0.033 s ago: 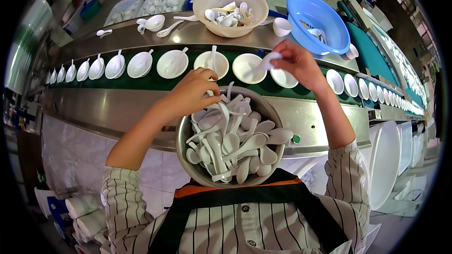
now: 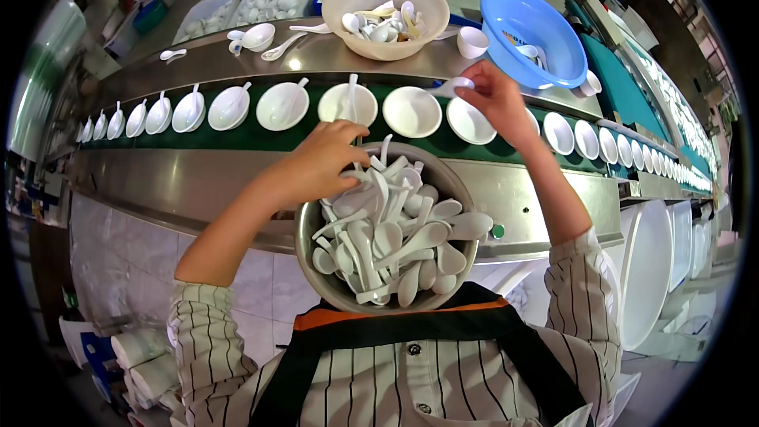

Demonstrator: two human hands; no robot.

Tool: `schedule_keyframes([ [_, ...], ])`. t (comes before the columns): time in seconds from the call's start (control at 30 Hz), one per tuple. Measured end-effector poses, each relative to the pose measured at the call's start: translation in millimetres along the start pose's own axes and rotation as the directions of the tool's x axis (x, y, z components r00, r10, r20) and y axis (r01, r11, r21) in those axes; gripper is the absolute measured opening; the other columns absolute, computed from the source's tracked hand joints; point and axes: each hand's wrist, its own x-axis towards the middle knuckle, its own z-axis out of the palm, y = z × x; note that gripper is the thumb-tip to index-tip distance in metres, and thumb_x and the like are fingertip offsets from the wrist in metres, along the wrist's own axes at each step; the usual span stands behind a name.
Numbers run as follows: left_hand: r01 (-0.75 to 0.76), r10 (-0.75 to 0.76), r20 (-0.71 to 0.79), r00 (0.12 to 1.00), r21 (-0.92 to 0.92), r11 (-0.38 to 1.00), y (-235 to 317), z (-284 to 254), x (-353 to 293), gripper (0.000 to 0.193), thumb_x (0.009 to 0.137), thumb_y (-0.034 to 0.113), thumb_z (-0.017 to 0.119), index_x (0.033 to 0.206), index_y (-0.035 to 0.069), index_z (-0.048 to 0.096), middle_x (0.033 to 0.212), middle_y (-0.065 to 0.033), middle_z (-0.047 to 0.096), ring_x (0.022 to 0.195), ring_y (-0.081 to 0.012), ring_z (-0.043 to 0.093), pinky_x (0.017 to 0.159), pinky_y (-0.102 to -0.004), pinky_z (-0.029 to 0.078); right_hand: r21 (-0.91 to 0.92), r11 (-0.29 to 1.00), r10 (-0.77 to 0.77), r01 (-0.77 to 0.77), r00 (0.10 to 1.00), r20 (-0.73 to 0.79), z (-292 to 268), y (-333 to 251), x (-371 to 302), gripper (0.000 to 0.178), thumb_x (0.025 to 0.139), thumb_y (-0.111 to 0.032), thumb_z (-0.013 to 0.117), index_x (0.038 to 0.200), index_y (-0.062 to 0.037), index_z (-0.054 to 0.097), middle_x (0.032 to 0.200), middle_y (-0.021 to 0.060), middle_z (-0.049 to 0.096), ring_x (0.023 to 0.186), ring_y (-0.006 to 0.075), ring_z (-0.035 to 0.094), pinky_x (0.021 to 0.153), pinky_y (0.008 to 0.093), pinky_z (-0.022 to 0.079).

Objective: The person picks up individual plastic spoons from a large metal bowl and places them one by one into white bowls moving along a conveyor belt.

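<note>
- Our left hand (image 2: 320, 160), at frame centre, closes its fingers on spoons at the rim of the metal bowl (image 2: 310, 231).
- Our right hand (image 2: 496, 95), upper right, pinches a white spoon (image 2: 447, 88) above the white bowls (image 2: 411, 111) on the green belt (image 2: 253, 134).
- We should lower it gently, handle resting on the rim.

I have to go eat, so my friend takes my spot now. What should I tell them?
Left hand: reaching into the metal bowl of white spoons, fingers on one.
Right hand: holding a spoon over the belt, above a white bowl.
Done: the bowls left of the hands each hold a spoon.
Left: the bowl under the right hand, the one beside it and the row to the right look empty. Plenty of spoons remain.
</note>
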Motion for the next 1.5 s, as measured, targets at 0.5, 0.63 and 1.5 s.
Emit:
schedule_keyframes([
  [0.5,0.363,-0.397,-0.370,0.840,-0.160,0.918,-106,53,67,0.020,0.073,0.019,0.062,0.075,-0.001,0.058,0.066,-0.0124,0.060,0.061,-0.0269,0.057,0.056,-0.0361,0.044,-0.247,0.944,-0.080,0.220,0.876,0.475,46,-37,-46,0.036,0.074,-0.026,0.066,0.102,-0.0069,0.055,0.083,0.0108,0.061,0.063,0.0270,0.060,0.061,0.0356,0.048],
  [0.63,0.482,-0.384,-0.396,0.834,0.185,0.857,-105,70,62,0.031,0.072,0.023,0.063,0.092,0.001,0.059,0.089,-0.0160,0.060,0.075,-0.0311,0.057,0.069,-0.0381,0.045,-0.367,0.828,-0.173,0.423,0.817,0.550,53,-45,-63,0.022,0.076,-0.021,0.061,0.094,-0.0097,0.058,0.081,0.0100,0.063,0.068,0.0267,0.061,0.061,0.0362,0.048],
  [1.5,0.187,-0.527,-0.215,0.822,-0.772,0.607,14,95,39,0.015,0.077,0.008,0.063,0.090,0.003,0.057,0.072,-0.0002,0.058,0.062,-0.0039,0.048,0.057,-0.0190,0.039,-0.346,0.905,0.004,0.247,0.810,0.587,1,-34,-88,0.026,0.075,-0.016,0.062,0.100,-0.0106,0.055,0.072,0.0099,0.062,0.064,0.0236,0.061,0.060,0.0314,0.047],
])
